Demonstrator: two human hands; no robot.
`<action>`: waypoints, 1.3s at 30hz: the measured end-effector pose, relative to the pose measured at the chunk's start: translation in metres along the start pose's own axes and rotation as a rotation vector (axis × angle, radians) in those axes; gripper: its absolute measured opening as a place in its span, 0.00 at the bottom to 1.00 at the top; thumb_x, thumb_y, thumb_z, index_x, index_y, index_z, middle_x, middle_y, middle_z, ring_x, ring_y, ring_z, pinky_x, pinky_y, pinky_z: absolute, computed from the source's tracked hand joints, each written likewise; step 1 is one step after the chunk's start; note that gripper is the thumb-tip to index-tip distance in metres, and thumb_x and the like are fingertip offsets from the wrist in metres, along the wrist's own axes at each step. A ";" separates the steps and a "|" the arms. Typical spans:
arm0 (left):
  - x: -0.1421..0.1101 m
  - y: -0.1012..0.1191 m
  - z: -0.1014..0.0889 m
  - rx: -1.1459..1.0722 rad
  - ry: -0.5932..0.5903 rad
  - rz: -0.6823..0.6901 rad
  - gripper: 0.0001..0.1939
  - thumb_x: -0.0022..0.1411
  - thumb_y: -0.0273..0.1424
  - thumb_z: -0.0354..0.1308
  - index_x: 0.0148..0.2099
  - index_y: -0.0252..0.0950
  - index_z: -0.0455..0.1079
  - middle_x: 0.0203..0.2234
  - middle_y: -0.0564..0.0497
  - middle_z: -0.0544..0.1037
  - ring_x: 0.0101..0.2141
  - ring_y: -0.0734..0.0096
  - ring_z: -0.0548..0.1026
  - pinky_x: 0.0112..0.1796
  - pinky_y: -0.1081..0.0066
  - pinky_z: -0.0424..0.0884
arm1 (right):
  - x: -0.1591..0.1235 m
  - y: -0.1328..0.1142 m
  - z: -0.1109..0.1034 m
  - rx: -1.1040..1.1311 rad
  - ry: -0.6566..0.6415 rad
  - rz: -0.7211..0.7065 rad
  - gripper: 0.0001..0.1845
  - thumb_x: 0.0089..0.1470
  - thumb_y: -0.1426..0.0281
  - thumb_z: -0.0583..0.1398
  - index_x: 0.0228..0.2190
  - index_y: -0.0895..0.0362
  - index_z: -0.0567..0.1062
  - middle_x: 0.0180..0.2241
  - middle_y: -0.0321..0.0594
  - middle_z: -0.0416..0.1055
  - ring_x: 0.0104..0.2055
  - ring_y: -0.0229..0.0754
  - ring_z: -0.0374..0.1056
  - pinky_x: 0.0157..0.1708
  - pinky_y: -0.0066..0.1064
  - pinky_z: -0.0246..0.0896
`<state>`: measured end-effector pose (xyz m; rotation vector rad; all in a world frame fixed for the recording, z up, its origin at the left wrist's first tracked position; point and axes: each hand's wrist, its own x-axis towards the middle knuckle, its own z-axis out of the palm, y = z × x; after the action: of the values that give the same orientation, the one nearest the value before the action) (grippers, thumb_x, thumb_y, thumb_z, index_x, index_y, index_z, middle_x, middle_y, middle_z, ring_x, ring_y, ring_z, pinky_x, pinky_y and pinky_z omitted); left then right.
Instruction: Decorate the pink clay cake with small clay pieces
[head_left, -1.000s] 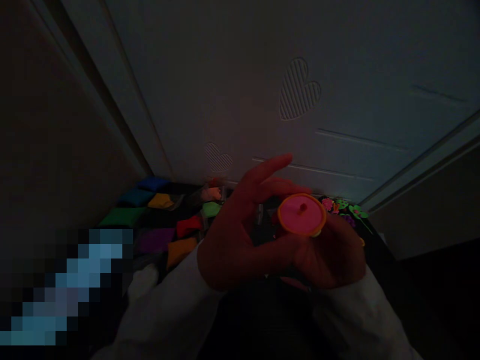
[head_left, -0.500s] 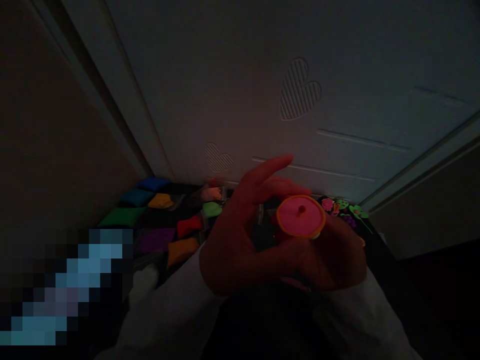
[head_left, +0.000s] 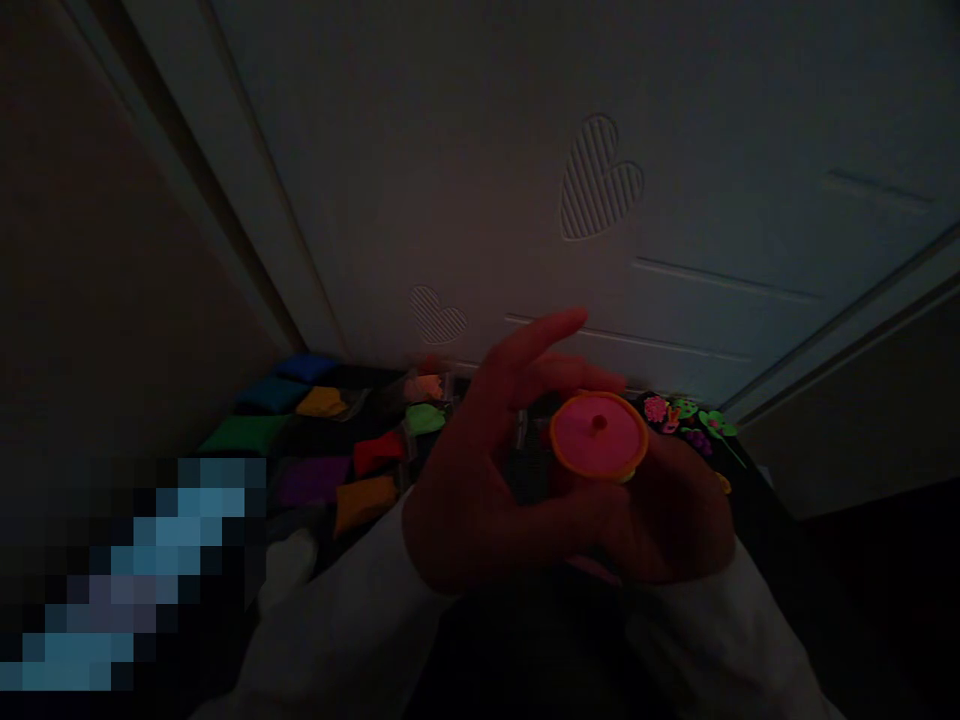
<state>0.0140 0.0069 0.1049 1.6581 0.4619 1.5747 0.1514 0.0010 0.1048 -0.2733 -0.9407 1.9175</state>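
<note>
I have both hands closed on a pink disc (head_left: 581, 450), lifted above the dark tabletop (head_left: 761, 530) near its middle. My left hand (head_left: 480, 490) makes a wide C, the thumb along the near side, a finger bent over at the far rim and my index finger raised clear of it. My right hand (head_left: 679, 515) cups the disc's right side, with its fingertips hidden. Both forearms come in from the near edge in loose, pale sleeves (head_left: 345, 620).

The disc's face is smooth and matte, ringed by a rounded orange rim; at its centre sits a small dark spot, and I can't tell whether it is a hole or a knob.

Toward the table's left edge lie pillow-shaped packets: blue (head_left: 306, 367), green (head_left: 244, 433), purple (head_left: 313, 481), red (head_left: 378, 453) and orange (head_left: 365, 503), some in clear film. At the far right corner are a frilly pink piece (head_left: 655, 408) and a green flower (head_left: 718, 424). Behind the far edge rises a pale panel (head_left: 450, 150) with ribbed hearts in relief.
</note>
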 end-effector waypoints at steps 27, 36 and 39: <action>0.006 0.003 -0.002 -0.068 0.136 -0.046 0.31 0.47 0.27 0.63 0.53 0.45 0.59 0.43 0.50 0.70 0.47 0.61 0.69 0.47 0.58 0.66 | -0.008 0.005 0.015 -0.380 0.308 -0.243 0.21 0.47 0.69 0.60 0.45 0.46 0.66 0.44 0.36 0.69 0.44 0.38 0.68 0.44 0.33 0.65; 0.007 0.013 -0.005 -0.058 0.136 -0.033 0.30 0.49 0.23 0.62 0.53 0.45 0.59 0.34 0.54 0.74 0.38 0.67 0.73 0.39 0.66 0.71 | -0.014 0.010 0.020 -0.709 0.405 -0.526 0.31 0.43 0.79 0.62 0.47 0.43 0.63 0.46 0.33 0.66 0.46 0.36 0.66 0.45 0.30 0.64; 0.006 0.012 -0.006 -0.026 0.116 -0.043 0.32 0.48 0.23 0.62 0.54 0.45 0.58 0.35 0.54 0.74 0.41 0.66 0.72 0.40 0.65 0.71 | -0.015 0.012 0.022 -0.771 0.395 -0.585 0.33 0.43 0.80 0.62 0.48 0.43 0.63 0.46 0.33 0.65 0.47 0.37 0.65 0.46 0.31 0.64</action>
<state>0.0059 0.0053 0.1177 1.5328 0.5313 1.6447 0.1394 -0.0251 0.1082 -0.7054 -1.2747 0.8681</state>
